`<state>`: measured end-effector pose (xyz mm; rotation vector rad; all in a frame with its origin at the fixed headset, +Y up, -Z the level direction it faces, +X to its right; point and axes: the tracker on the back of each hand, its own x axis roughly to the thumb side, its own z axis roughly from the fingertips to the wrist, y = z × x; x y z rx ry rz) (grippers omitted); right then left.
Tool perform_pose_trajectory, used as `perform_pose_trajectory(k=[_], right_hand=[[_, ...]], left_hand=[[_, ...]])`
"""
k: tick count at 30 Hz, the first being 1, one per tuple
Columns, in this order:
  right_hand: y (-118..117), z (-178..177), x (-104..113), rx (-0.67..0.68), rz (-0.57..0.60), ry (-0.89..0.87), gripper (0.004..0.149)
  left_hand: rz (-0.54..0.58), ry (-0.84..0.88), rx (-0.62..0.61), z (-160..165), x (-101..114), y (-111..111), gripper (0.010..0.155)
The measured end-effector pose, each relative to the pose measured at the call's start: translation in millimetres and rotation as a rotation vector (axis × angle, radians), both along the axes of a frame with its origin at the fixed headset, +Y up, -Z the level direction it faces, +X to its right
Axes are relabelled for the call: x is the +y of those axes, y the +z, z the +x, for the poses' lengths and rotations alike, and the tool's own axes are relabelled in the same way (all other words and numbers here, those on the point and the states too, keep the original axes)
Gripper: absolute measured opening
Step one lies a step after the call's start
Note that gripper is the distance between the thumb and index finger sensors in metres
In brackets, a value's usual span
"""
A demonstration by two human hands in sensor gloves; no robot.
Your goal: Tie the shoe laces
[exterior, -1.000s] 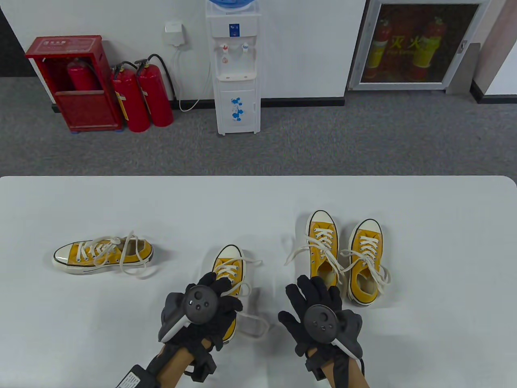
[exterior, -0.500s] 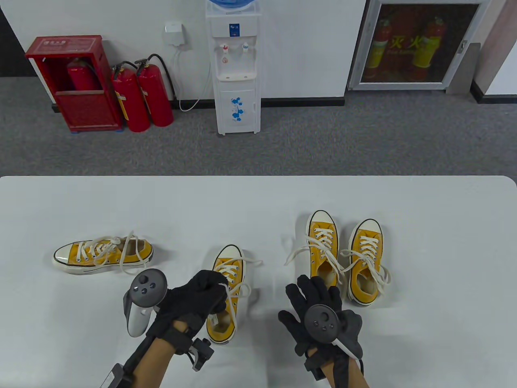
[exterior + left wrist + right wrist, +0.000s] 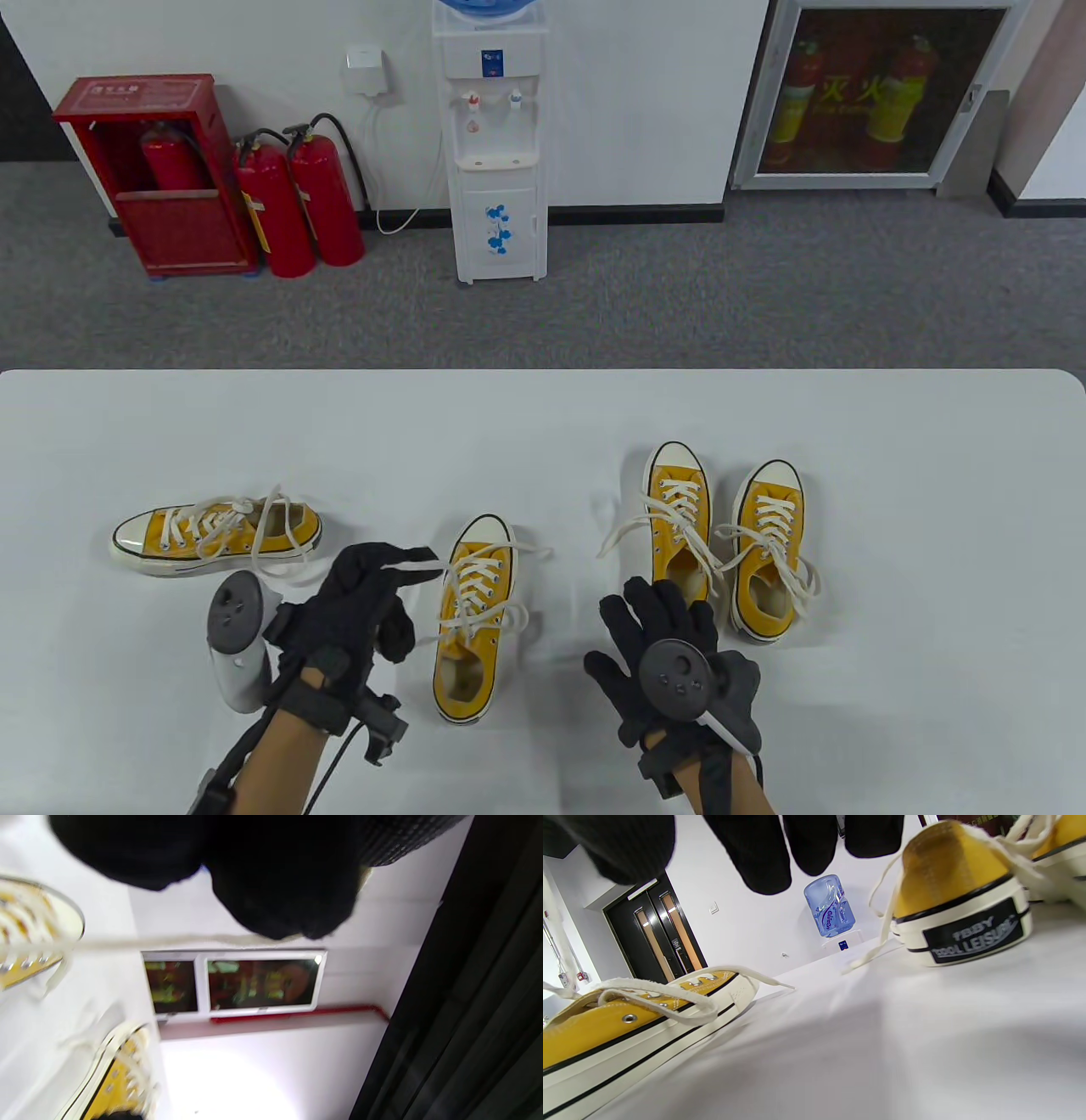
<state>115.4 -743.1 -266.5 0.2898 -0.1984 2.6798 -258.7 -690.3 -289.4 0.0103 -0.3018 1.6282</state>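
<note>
White bench (image 3: 543, 424), four yellow shoes. Middle shoe (image 3: 472, 620) sits between hands, toe pointing away. Left hand (image 3: 356, 598) just left of it, pinching its lace (image 3: 416, 562), drawn sideways. Right hand (image 3: 670, 637) flat, fingers spread, empty. Other end lies rightward, nearer right hand.

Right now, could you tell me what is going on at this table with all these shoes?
A person in black sensor gloves is tying laces on yellow sneakers. The left hand pinches a lace end of the middle sneaker and holds it out to the left. The right hand rests flat and open on the white table, holding nothing. A pair of sneakers stands to the right and a lone sneaker lies to the left, all with loose laces.
</note>
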Motion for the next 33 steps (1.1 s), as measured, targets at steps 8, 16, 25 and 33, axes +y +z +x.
perform_pose_trajectory(k=[8, 16, 25, 33], right_hand=[[-3, -17, 14, -0.01, -0.013, 0.039, 0.073], [-19, -61, 37, 0.001, -0.097, 0.043, 0.068], [-42, -130, 20, 0.058, -0.173, 0.037, 0.056], [-51, -133, -1, 0.019, -0.164, -0.116, 0.041]], left_hand=[[-0.063, 0.023, 0.178, -47, -37, 0, 0.043], [-0.136, -0.053, 0.203, -48, -73, 2, 0.043], [-0.155, -0.081, 0.158, -34, -81, 2, 0.044], [-0.15, -0.11, 0.14, -25, -81, 2, 0.044]])
